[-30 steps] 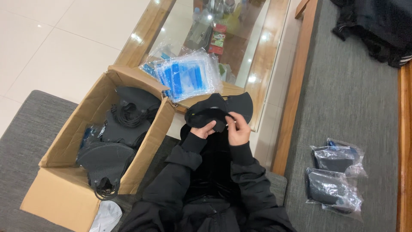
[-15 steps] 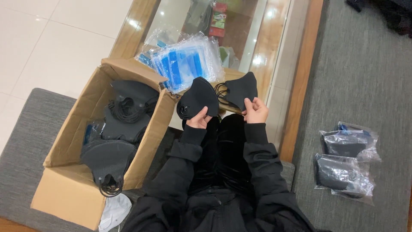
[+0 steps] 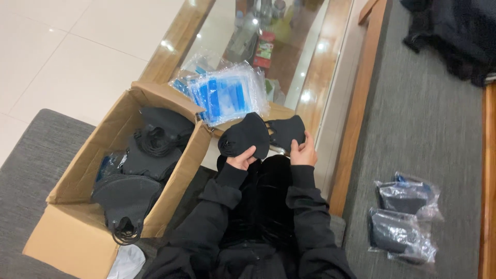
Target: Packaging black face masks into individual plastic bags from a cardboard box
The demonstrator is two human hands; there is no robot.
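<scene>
Black masks, two of them, held over the lap at frame centre: left black mask [image 3: 244,141] pinched at its lower edge by left hand [image 3: 242,159], right black mask [image 3: 285,132] gripped at its right edge by right hand [image 3: 304,152]. Both hands clenched on fabric, fingers curled round the edges. The masks sit side by side, inner edges just about touching; ear loops between them, hard to tell apart.

Clear plastic bags with blue print [image 3: 227,95] stacked at 11 o'clock of the masks, resting on the box flap and table edge. Cardboard box [image 3: 77,235] at 9 o'clock, open, full of more black masks and tangled loops [image 3: 150,150]. Glass-topped table with wooden frame [image 3: 356,103] runs from 12 to 4 o'clock, bottles blurred beneath the glass. Two bagged masks [image 3: 403,217] lie on grey carpet at 4 o'clock, well apart from the hands. Dark clothing heap [image 3: 454,36] at 1 o'clock, far corner. Black sleeves cover both arms.
</scene>
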